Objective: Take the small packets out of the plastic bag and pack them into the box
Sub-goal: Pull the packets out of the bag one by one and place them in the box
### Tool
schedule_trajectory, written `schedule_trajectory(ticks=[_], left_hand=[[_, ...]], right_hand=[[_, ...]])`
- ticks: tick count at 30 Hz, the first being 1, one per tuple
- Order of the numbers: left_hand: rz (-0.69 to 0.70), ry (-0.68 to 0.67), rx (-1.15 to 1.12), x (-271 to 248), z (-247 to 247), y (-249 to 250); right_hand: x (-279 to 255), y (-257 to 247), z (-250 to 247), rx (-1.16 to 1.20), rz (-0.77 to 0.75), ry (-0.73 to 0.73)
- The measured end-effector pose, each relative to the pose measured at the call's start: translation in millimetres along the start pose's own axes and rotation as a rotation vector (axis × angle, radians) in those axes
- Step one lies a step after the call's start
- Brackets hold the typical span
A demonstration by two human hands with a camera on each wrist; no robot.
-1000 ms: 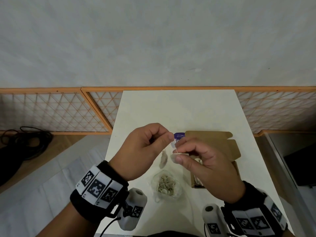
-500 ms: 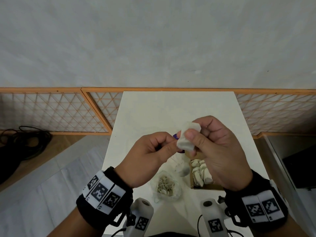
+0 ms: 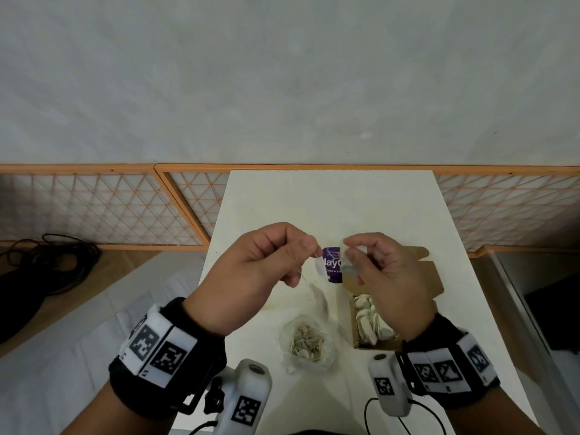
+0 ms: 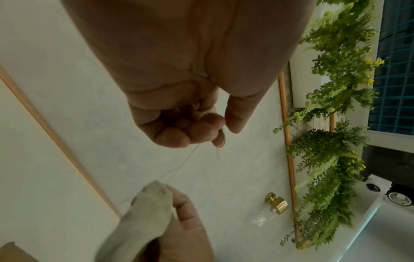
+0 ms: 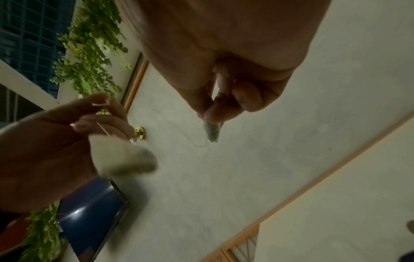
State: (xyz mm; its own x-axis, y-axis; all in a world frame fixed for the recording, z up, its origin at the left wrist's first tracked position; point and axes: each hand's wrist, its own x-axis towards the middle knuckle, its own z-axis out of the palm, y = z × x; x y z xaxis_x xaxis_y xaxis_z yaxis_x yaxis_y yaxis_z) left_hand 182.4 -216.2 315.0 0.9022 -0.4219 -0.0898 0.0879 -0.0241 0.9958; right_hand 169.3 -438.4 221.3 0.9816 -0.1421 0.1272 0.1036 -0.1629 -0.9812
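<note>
My left hand pinches a thin thread between thumb and forefinger, and a small white packet dangles just under it. My right hand pinches another pale packet, its tip showing at the fingertips in the right wrist view; the thread runs from it to the left fingers. Both hands hover above the table. Below them lies the clear plastic bag with several packets inside. To its right the brown cardboard box stands with flaps open, and several white packets are stacked in it.
A purple printed pack lies on the white table behind my hands. An orange lattice fence runs along the table's far end. Black cables lie on the floor at the left.
My right hand has come down from its raised position and moved away from the left hand. The thread is now drawn out between the two hands.
</note>
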Motion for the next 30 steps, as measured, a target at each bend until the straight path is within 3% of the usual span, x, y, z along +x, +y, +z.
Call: schedule_trajectory(ticks=[6, 15, 18, 24, 30], left_hand=[[-0.022, -0.024, -0.144, -3.4, -3.7, 12.3], [-0.068, -0.051, -0.300, -1.4, -4.4, 28.3], [-0.080, -0.058, -0.336, -1.5, -4.5, 29.6], [-0.093, -0.048, -0.401, -1.9, -2.8, 29.0], [-0.093, -0.039, -0.470, -3.9, -1.9, 29.0]], right_hand=[[-7.0, 1.6, 0.7, -0.093, 0.043, -0.075], [-19.2, -23.2, 12.0, -0.003, 0.045, -0.428], [-20.8, -32.3, 18.3, -0.018, -0.018, -0.536], [-29.1, -53.8, 21.7, -0.020, -0.179, -0.582], [-38.3, -47.8, 29.8, -0.013, -0.110, -0.489]])
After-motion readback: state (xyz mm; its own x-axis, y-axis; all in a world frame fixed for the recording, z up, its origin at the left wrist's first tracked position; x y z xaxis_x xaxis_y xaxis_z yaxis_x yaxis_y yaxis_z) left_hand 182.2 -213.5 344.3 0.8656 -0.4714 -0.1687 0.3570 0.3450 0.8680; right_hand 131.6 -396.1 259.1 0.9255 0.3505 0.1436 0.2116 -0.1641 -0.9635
